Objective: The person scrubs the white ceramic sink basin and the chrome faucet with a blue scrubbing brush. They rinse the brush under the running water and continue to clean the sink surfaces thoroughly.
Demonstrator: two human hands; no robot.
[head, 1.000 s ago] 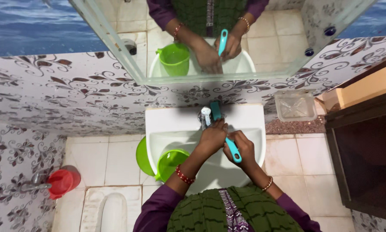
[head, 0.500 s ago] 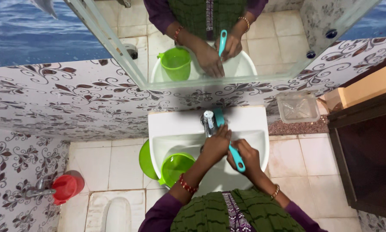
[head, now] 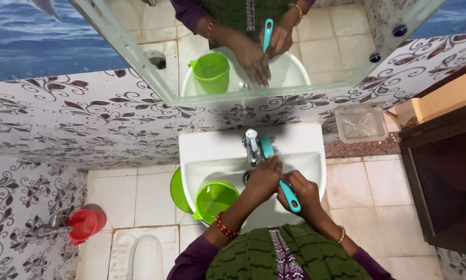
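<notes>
My right hand [head: 301, 193] grips the handle of a teal brush [head: 286, 192] whose head rests on the rim of the white wash basin [head: 212, 147], next to the chrome tap [head: 251, 145]. My left hand [head: 264, 179] lies over the middle of the brush, fingers bent, just below the tap; whether it grips the brush I cannot tell. A green plastic jug [head: 213, 199] sits in the basin's left side, close to my left forearm.
A mirror [head: 243, 46] above the basin reflects my hands, brush and jug. A clear plastic box [head: 360, 123] rests on a ledge to the right, beside a dark wooden cabinet [head: 443, 181]. A red mug [head: 85, 223] hangs under a wall tap at left, above a floor toilet [head: 142, 255].
My hands and the brush have slid slightly down toward me from the tap. The view has shifted a little.
</notes>
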